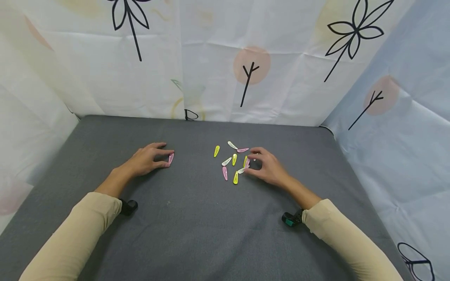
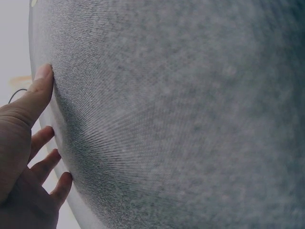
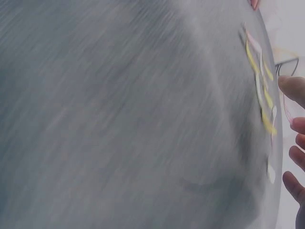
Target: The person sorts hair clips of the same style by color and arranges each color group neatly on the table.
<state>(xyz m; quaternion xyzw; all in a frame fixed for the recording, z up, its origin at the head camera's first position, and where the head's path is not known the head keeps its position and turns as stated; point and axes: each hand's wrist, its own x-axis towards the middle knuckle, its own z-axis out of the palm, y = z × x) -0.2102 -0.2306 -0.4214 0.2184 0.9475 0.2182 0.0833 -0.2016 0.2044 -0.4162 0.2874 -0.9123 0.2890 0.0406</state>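
My left hand (image 1: 149, 159) is at the left, holding a pink snap hair clip (image 1: 171, 158) by its ends between thumb and fingertip; the left wrist view shows the hand (image 2: 28, 138) but not the clip. At the right edge of a loose group of clips, my right hand (image 1: 268, 168) pinches another pink hair clip (image 1: 247, 163) between thumb and finger. In the right wrist view this clip (image 3: 286, 109) shows as a thin pink outline above the cloth. Close by lie a yellow clip (image 1: 236, 178) and a white clip (image 1: 241, 171), partly overlapped.
More clips lie mid-table: yellow ones (image 1: 216, 151), white ones (image 1: 226, 161) and pink ones (image 1: 225, 173). Grey cloth (image 1: 197, 218) covers the table. Printed white curtains (image 1: 211, 58) stand behind and at both sides. Each wrist wears a dark band (image 1: 292, 218).
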